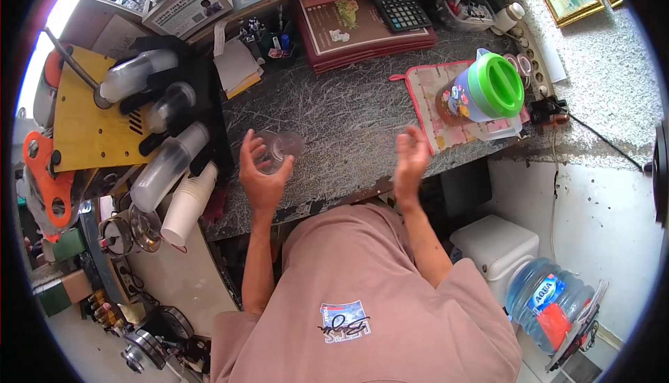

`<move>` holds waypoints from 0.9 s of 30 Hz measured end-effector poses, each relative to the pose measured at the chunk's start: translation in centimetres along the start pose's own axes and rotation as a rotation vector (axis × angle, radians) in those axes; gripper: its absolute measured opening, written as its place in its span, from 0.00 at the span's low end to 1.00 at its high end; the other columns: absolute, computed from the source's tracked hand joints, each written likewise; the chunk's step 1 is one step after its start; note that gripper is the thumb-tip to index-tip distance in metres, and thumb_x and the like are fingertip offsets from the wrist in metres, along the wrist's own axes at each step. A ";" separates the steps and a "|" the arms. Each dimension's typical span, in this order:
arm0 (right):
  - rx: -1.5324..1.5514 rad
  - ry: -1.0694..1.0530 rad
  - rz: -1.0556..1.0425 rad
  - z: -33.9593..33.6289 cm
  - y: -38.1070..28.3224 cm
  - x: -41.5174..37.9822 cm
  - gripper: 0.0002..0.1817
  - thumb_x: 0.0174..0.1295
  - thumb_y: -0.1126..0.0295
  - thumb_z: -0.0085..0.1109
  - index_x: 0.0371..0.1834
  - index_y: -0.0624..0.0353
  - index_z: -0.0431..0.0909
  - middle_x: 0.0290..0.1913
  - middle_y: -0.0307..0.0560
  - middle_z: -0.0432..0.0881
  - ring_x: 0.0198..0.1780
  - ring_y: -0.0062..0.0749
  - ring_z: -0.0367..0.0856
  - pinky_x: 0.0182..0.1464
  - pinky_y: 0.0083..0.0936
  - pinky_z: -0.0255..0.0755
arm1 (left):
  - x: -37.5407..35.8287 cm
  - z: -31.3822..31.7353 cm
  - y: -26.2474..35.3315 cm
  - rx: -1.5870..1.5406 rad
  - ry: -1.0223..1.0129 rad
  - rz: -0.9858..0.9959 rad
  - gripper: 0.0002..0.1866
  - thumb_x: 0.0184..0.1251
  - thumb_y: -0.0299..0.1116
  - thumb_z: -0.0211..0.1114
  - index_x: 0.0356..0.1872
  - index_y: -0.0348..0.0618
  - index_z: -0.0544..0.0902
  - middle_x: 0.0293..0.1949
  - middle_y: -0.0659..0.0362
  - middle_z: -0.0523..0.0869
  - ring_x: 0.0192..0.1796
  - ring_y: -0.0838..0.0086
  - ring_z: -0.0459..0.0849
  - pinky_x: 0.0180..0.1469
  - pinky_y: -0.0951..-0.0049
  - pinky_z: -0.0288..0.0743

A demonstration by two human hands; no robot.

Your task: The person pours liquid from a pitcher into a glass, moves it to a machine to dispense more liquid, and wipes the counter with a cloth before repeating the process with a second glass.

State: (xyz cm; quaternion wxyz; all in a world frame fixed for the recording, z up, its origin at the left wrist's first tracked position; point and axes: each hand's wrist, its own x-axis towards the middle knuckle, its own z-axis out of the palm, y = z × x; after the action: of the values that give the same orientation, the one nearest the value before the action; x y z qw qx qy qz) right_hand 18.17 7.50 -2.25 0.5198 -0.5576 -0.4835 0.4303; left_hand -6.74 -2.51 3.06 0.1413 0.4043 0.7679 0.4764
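Note:
A clear plastic cup is at the left middle of the worn dark counter, between the curled fingers and thumb of my left hand. Because the cup is see-through, its exact tilt is hard to make out. My right hand is raised over the counter's front edge, fingers up and slightly blurred, holding nothing. To its right stands a pitcher with a green lid, on a pink-edged cloth.
Stacks of clear cups and paper cups stick out from a black rack at left, beside a yellow machine panel. Maroon folders with a calculator lie at the back. A water bottle stands lower right.

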 end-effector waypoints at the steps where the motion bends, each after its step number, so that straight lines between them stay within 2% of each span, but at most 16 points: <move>1: -0.061 0.109 -0.069 -1.9 -0.3 1.1 0.23 0.71 0.61 0.59 0.62 0.64 0.70 0.54 0.47 0.76 0.51 0.29 0.76 0.54 0.26 0.71 | 0.4 0.0 -0.5 0.024 0.023 -0.018 0.45 0.47 0.27 0.78 0.71 0.42 0.67 0.57 0.49 0.80 0.55 0.62 0.82 0.46 0.67 0.82; 4: -0.087 0.469 -0.237 -8.1 -0.6 4.7 0.22 0.71 0.62 0.60 0.60 0.67 0.71 0.53 0.47 0.75 0.50 0.29 0.75 0.53 0.26 0.71 | 1.2 -0.1 -1.8 0.053 0.071 -0.032 0.45 0.47 0.27 0.78 0.71 0.44 0.67 0.57 0.50 0.80 0.55 0.62 0.82 0.45 0.66 0.83; 6: -0.272 0.632 -0.286 -12.0 -1.0 7.1 0.24 0.71 0.61 0.59 0.60 0.69 0.70 0.54 0.48 0.74 0.49 0.30 0.75 0.51 0.26 0.70 | 1.6 -0.3 -2.4 0.071 0.067 -0.028 0.45 0.47 0.27 0.78 0.71 0.45 0.68 0.58 0.50 0.80 0.56 0.62 0.82 0.45 0.66 0.83; 10: -0.393 0.709 -0.367 -15.7 -3.4 11.4 0.24 0.73 0.55 0.55 0.57 0.68 0.73 0.52 0.51 0.76 0.48 0.31 0.75 0.50 0.27 0.70 | 2.2 -0.3 -2.9 0.090 0.051 -0.029 0.46 0.46 0.27 0.79 0.71 0.47 0.68 0.58 0.52 0.80 0.56 0.63 0.82 0.45 0.66 0.82; 12: -0.364 0.420 -0.168 -16.8 -4.4 13.0 0.28 0.75 0.49 0.50 0.51 0.69 0.77 0.50 0.52 0.79 0.47 0.32 0.76 0.50 0.30 0.69 | 2.4 -0.1 -3.0 0.087 0.042 -0.020 0.46 0.47 0.28 0.79 0.71 0.47 0.68 0.58 0.52 0.80 0.56 0.63 0.82 0.45 0.66 0.82; 13: -0.195 0.384 -0.188 -15.4 -5.3 13.3 0.30 0.75 0.45 0.47 0.41 0.67 0.81 0.39 0.48 0.84 0.42 0.30 0.78 0.49 0.30 0.68 | 2.4 0.0 -3.0 0.089 0.037 -0.010 0.45 0.47 0.28 0.79 0.71 0.47 0.68 0.57 0.52 0.80 0.55 0.63 0.82 0.45 0.66 0.82; 14: -0.196 0.381 -0.189 -16.0 -4.8 13.8 0.30 0.75 0.45 0.47 0.41 0.67 0.81 0.39 0.48 0.84 0.42 0.30 0.78 0.49 0.30 0.68 | 2.4 0.1 -3.0 0.088 0.039 -0.013 0.45 0.47 0.28 0.79 0.71 0.47 0.68 0.57 0.52 0.80 0.55 0.63 0.82 0.45 0.66 0.82; 16: -0.042 0.150 -0.127 -17.2 -3.8 15.1 0.28 0.74 0.47 0.51 0.32 0.64 0.82 0.27 0.40 0.80 0.32 0.25 0.75 0.41 0.26 0.67 | 2.5 0.1 -3.1 0.132 0.024 0.002 0.45 0.47 0.28 0.79 0.71 0.47 0.68 0.57 0.52 0.80 0.55 0.63 0.82 0.45 0.65 0.82; 17: -0.042 0.139 -0.129 -17.1 -3.7 15.3 0.28 0.74 0.47 0.51 0.32 0.64 0.82 0.27 0.40 0.80 0.32 0.25 0.75 0.41 0.26 0.67 | 2.6 0.1 -3.0 0.132 0.033 -0.005 0.45 0.47 0.28 0.79 0.71 0.47 0.68 0.57 0.52 0.80 0.55 0.63 0.82 0.45 0.65 0.82; 19: 0.190 0.159 -0.058 -16.6 -3.9 15.4 0.23 0.72 0.48 0.55 0.33 0.57 0.81 0.22 0.35 0.74 0.26 0.18 0.69 0.33 0.19 0.60 | 2.6 0.2 -2.8 0.114 0.017 -0.038 0.45 0.48 0.29 0.79 0.71 0.47 0.67 0.57 0.51 0.79 0.56 0.61 0.82 0.48 0.63 0.82; 20: 0.192 0.141 -0.058 -16.6 -3.7 15.5 0.23 0.72 0.48 0.55 0.33 0.57 0.81 0.22 0.35 0.74 0.26 0.18 0.69 0.33 0.19 0.60 | 2.6 0.2 -2.8 0.117 0.031 -0.047 0.45 0.48 0.29 0.79 0.71 0.47 0.67 0.57 0.51 0.79 0.56 0.61 0.82 0.48 0.63 0.82; 22: 0.317 0.075 -0.092 -16.7 -3.0 16.0 0.20 0.72 0.50 0.57 0.27 0.53 0.76 0.17 0.30 0.62 0.20 0.15 0.58 0.25 0.20 0.49 | 2.6 0.4 -2.9 0.120 0.010 -0.004 0.46 0.49 0.29 0.78 0.72 0.48 0.66 0.58 0.51 0.79 0.58 0.60 0.81 0.52 0.61 0.80; 23: 0.331 0.141 -0.121 -16.3 -2.6 16.3 0.19 0.72 0.52 0.57 0.25 0.50 0.73 0.16 0.27 0.55 0.17 0.15 0.49 0.23 0.22 0.42 | 2.5 0.6 -2.9 0.123 0.025 -0.013 0.46 0.49 0.29 0.78 0.72 0.48 0.66 0.58 0.51 0.79 0.58 0.60 0.81 0.52 0.61 0.80; 27: 0.370 0.148 -0.127 -15.5 -3.4 15.9 0.17 0.72 0.54 0.57 0.27 0.48 0.72 0.16 0.27 0.57 0.17 0.14 0.50 0.21 0.20 0.40 | 2.1 1.2 -2.9 0.094 0.062 -0.026 0.48 0.52 0.30 0.78 0.76 0.49 0.61 0.61 0.49 0.77 0.61 0.57 0.80 0.55 0.60 0.79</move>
State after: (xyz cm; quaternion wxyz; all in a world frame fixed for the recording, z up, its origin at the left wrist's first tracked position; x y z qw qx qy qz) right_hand 35.63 20.65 2.89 0.6735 -0.4510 -0.3912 0.4359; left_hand -8.76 -0.81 0.36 0.1046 0.3853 0.7986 0.4504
